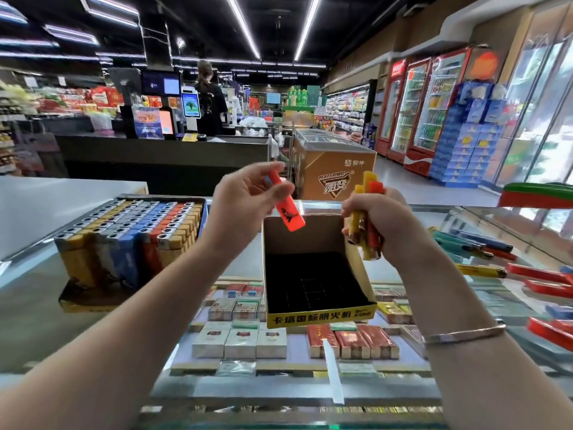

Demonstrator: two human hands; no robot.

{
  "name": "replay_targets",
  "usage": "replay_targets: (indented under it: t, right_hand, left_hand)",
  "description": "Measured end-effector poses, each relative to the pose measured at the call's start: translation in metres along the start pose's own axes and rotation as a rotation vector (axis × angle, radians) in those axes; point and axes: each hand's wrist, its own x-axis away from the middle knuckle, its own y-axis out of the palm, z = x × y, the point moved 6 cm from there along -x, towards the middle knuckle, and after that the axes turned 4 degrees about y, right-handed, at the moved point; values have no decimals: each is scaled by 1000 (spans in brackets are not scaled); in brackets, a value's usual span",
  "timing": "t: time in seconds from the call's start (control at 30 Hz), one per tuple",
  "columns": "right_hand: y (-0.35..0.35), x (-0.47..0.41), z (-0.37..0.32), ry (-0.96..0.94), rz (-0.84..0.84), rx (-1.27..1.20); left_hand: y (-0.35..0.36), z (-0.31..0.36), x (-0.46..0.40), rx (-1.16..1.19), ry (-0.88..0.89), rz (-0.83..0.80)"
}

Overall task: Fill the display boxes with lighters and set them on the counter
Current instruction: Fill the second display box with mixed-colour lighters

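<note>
Head view showed my two forearms reaching up from the bottom corners of the frame over the glass counter [93,342]. On my right wrist, at the lower right, sat a thin bracelet [465,333]. Under the glass, in the lower middle, lay rows of cigarette packs [240,338].

In the centre of the frame stood an open display box [319,318] with a yellow front edge; its dark inside with small dividers held no lighters that I could see. Just above its back wall my left hand [245,206] pinched one red lighter [286,203] between thumb and fingertips, tilted, with its lower end over the box. To the right of it my right hand [381,221] was closed as a fist around a bundle of lighters [367,218], yellow and red ones, standing nearly upright, their ends coming out above and below the fist.

At the left middle of the frame another display box [130,240] rested on the counter, full with lighters in yellow, blue, grey and orange rows. At the right edge many loose lighters [483,246] lay scattered on the glass, red, blue, teal and yellow.

Farther, in the upper middle, stood a brown chest freezer [335,169], and in the upper left a checkout desk [161,150] with a person [209,100] in dark clothes behind it. Red drink fridges [418,103] lined the upper right.
</note>
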Motion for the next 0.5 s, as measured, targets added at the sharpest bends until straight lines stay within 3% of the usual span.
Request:
replay_targets:
  t: [0.07,0.27,0.5]
  right_hand:
    - [-8,-3,2,-4,108,156]
    - [-15,-7,6,36,119,235]
    - [7,-5,17,15,-82,594]
  left_hand:
    - [6,-8,7,-208,62,-54]
    - [6,-12,16,-605,210,-118]
    - [-1,-22,13,-618,178,-87]
